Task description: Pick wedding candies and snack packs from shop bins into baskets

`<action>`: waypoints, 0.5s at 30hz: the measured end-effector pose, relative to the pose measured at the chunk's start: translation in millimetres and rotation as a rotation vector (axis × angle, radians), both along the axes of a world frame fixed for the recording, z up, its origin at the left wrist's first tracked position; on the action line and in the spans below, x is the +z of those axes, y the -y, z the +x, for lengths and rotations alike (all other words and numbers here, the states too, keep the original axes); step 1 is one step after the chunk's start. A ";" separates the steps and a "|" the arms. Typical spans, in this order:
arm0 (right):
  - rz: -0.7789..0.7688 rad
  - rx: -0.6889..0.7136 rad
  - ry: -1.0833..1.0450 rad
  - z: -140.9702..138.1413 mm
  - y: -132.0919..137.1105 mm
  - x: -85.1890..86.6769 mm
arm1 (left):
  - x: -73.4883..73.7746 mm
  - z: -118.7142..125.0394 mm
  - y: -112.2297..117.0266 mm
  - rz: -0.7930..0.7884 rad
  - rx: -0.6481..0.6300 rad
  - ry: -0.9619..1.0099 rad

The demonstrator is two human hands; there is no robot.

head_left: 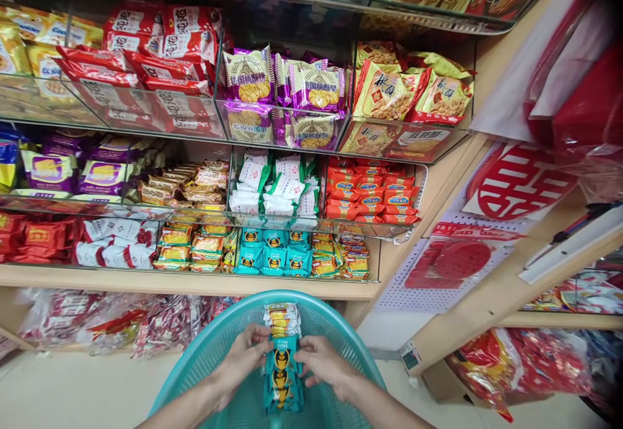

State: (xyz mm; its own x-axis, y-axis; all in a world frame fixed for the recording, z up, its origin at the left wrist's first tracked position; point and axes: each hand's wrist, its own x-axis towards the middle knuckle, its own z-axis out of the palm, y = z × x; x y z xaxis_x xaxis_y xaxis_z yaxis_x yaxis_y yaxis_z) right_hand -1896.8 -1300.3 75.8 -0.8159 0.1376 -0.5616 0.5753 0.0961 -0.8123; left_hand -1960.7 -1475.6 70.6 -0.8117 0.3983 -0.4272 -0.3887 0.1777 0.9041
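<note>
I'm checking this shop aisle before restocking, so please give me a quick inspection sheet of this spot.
Surface: teal plastic basket below the hands, its rim in view.
Things in hand: teal snack packets, with yellow-and-white packets just above them, held over the basket.
Clutter: plastic-wrapped red goods low under the shelf; red bags at lower right.
Hands: left hand and right hand on either side of the packets, fingers against them.
Cables: nothing seen.
Surroundings: wooden shelves of snacks in glass bins, with similar teal packets on the lowest; red double-happiness sign at right.
</note>
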 end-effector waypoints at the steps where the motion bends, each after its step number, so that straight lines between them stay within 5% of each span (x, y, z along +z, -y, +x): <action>1: 0.006 -0.001 0.003 -0.2 -0.5 -1.3 | -1.5 -1.2 1.3 -0.032 -0.011 -0.013; 3: 0.017 -0.002 0.013 -0.1 -1.9 -3.5 | -2.4 -5.1 3.8 -0.108 -0.029 -0.125; 6: 0.021 0.005 0.028 1.1 -3.6 -4.6 | 7.4 -18.3 4.2 -0.194 -0.043 -0.562; 11: 0.029 0.019 0.024 4.0 -5.7 -2.8 | 54.7 -60.6 -17.2 -0.351 -0.185 -1.303; 15: 0.039 0.030 0.052 5.3 -9.6 -4.9 | 85.2 -93.9 -52.3 -0.554 -0.309 -1.633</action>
State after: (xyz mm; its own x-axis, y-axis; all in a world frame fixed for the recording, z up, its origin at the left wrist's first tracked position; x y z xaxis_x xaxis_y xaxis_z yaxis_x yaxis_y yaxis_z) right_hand -1891.4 -1290.8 70.8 -0.7900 0.1356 -0.5979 0.6128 0.1450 -0.7768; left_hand -2054.6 -1423.3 155.8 -0.4390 0.7097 0.5510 0.8815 0.4589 0.1112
